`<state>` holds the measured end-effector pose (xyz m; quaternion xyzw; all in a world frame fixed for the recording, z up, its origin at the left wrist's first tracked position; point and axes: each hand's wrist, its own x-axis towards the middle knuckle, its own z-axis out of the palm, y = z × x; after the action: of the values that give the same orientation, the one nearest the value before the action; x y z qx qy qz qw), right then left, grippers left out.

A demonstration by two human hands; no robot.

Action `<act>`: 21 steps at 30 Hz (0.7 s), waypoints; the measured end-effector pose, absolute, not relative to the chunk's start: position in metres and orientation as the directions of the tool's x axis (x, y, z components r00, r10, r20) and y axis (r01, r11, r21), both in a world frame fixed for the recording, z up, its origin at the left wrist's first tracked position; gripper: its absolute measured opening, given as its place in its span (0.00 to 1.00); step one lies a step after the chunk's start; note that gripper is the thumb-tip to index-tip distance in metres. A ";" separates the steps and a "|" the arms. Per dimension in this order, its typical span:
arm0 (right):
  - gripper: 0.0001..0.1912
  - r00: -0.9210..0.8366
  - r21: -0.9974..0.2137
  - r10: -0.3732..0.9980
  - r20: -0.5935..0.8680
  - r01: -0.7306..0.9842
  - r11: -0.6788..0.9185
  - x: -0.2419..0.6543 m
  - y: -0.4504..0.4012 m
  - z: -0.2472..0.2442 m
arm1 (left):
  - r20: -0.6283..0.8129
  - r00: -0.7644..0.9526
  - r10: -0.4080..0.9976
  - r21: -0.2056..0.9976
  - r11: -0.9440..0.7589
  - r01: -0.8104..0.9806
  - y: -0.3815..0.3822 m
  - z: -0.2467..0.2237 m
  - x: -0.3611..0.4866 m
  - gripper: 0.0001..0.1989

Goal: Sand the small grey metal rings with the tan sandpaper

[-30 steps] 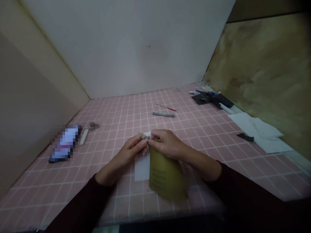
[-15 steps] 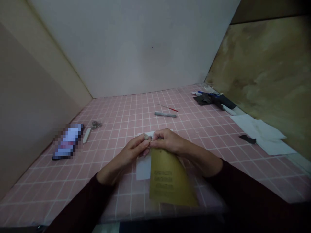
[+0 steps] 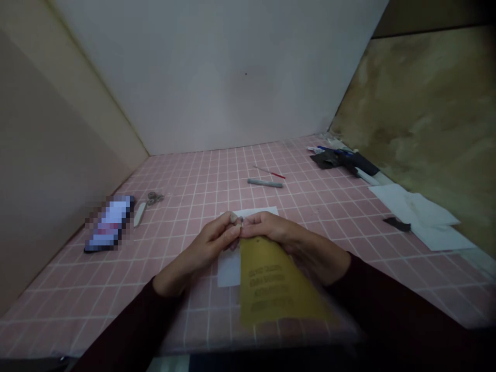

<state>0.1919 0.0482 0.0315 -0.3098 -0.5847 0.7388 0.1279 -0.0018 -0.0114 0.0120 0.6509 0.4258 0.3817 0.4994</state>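
Note:
Near the front middle of the table, both hands meet fingertip to fingertip. My left hand [image 3: 220,233] pinches a small greyish piece [image 3: 241,221] whose shape I cannot make out. My right hand [image 3: 267,226] is closed on the top edge of a yellow-brown sheet [image 3: 275,284] with printed lettering, which hangs toward the table's front edge and is blurred at its lower end. Under the hands lies a white paper [image 3: 228,271], partly covered by them and by the sheet.
Beyond the hands lie a grey rod [image 3: 265,183] and a thin red-handled tool [image 3: 277,175]. At left are a phone [image 3: 110,222], a white strip [image 3: 140,214] and scissors [image 3: 153,197]. At right are dark scraps [image 3: 327,159], white papers [image 3: 422,214] and a black scrap [image 3: 397,223].
My right hand has dipped slightly with its fingers nearer the left hand's. The lower end of the yellow-brown sheet has swung to the right. The view has shifted slightly.

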 end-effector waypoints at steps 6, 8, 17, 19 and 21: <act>0.09 -0.624 -0.953 0.744 -0.240 0.298 -0.057 0.188 0.047 0.035 | -0.006 0.382 0.924 0.973 -0.083 0.217 -0.008 0.009 -0.003 0.16; 0.10 -0.587 -0.929 0.804 -0.098 0.342 0.137 0.187 0.048 0.032 | -0.048 0.430 0.901 0.991 -0.012 0.136 -0.007 0.008 -0.002 0.16; 0.16 -0.700 -0.904 0.576 -0.422 0.278 -0.325 0.188 0.052 0.016 | 0.133 0.296 0.946 0.876 -0.252 0.411 -0.011 0.017 0.003 0.13; 0.17 -0.629 -0.932 0.712 -0.313 0.346 -0.104 0.187 0.051 0.018 | 0.032 0.331 0.943 0.929 -0.150 0.338 -0.009 0.014 0.002 0.17; 0.17 -0.595 -0.920 0.779 -0.197 0.387 0.063 0.187 0.050 0.020 | -0.041 0.379 0.924 0.970 -0.054 0.238 -0.009 0.013 0.001 0.18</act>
<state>0.1868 0.0499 0.0196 -0.4128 -0.7066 0.5459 0.1794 0.0011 -0.0085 0.0130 0.6469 0.4491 0.3296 0.5208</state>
